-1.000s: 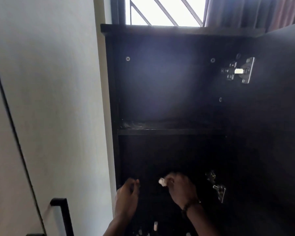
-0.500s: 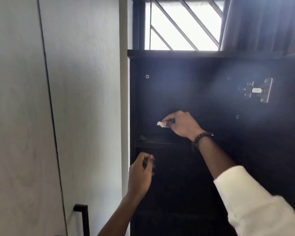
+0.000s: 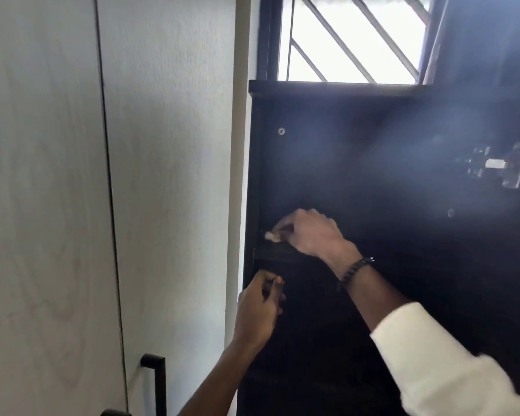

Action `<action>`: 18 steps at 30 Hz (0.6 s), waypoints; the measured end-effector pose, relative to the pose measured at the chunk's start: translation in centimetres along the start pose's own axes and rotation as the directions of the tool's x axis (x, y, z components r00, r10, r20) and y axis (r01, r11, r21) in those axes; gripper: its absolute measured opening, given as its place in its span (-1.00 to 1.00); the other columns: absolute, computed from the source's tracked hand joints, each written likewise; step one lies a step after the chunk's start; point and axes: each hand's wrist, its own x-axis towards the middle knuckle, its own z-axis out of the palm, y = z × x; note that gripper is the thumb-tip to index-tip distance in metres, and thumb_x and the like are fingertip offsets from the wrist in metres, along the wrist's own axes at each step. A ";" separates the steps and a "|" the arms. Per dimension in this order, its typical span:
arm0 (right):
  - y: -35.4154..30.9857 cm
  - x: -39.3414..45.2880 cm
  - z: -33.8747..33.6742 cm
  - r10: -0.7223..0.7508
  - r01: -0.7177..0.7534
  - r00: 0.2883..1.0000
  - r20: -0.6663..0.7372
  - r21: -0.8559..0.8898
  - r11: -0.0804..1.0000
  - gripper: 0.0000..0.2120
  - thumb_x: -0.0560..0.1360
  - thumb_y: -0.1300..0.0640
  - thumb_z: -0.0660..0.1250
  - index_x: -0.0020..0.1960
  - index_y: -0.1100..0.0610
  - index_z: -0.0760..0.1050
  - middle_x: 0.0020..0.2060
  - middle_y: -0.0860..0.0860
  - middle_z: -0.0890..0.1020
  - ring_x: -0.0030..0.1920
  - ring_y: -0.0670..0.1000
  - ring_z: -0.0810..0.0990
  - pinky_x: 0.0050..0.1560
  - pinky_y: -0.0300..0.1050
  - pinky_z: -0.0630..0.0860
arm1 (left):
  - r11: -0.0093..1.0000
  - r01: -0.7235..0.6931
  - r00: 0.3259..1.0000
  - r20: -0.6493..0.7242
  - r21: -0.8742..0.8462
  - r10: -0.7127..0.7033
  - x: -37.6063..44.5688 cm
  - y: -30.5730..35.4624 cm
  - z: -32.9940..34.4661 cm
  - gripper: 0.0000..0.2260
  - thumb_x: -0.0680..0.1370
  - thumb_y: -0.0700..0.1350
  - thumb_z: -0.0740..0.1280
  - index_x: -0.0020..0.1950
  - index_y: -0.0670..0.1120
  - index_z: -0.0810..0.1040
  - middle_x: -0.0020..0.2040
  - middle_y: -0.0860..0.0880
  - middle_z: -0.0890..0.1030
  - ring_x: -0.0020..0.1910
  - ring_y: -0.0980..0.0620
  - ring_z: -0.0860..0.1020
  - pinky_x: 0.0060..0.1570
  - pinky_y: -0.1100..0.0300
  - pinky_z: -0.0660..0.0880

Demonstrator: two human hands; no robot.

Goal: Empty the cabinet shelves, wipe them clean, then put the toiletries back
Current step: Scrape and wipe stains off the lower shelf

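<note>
Bright barred window (image 3: 342, 40) glared above the dark wooden cabinet (image 3: 342, 163). My right hand (image 3: 311, 232) pinched a small pale toiletry item (image 3: 269, 235) at the left end of the upper shelf (image 3: 275, 254). It looked light and rigid, best held by its middle. My left hand (image 3: 260, 310) hovered below the shelf, fingers (image 3: 278, 285) curled around something dark. Blur and shadow hid what either item was.
</note>
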 end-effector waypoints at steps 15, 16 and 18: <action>3.1 -1.9 0.1 0.173 -0.165 0.974 -0.145 0.071 0.984 -0.87 0.48 -0.02 0.38 -0.06 -0.24 0.66 -0.04 -0.08 0.71 0.00 0.04 0.65 0.03 -0.08 0.59 | 0.999 0.036 0.999 -0.027 -0.021 -0.036 1.8 1.3 2.5 -0.88 0.61 -0.08 0.30 -0.06 0.15 0.49 -0.11 0.10 0.64 -0.14 0.08 0.63 -0.08 0.15 0.58; 2.5 -2.3 0.2 0.104 -0.090 0.989 -0.109 0.130 0.987 -0.89 0.47 -0.06 0.40 -0.06 -0.26 0.65 -0.06 -0.14 0.70 0.00 -0.01 0.64 0.05 -0.07 0.58 | 0.999 0.034 0.999 -0.029 -0.040 -0.035 1.9 1.3 2.6 -0.89 0.61 -0.08 0.31 -0.05 0.15 0.50 -0.11 0.10 0.64 -0.15 0.06 0.64 -0.09 0.12 0.58; 1.9 -3.6 0.0 0.000 0.005 1.000 -0.025 0.203 0.979 -0.91 0.44 -0.15 0.41 -0.06 -0.31 0.63 -0.08 -0.25 0.68 0.01 -0.12 0.61 0.06 -0.06 0.56 | 0.997 0.035 0.999 -0.029 -0.074 -0.037 1.9 1.3 2.7 -0.87 0.60 -0.12 0.31 -0.03 0.14 0.51 -0.10 0.09 0.64 -0.17 0.03 0.64 -0.11 0.08 0.58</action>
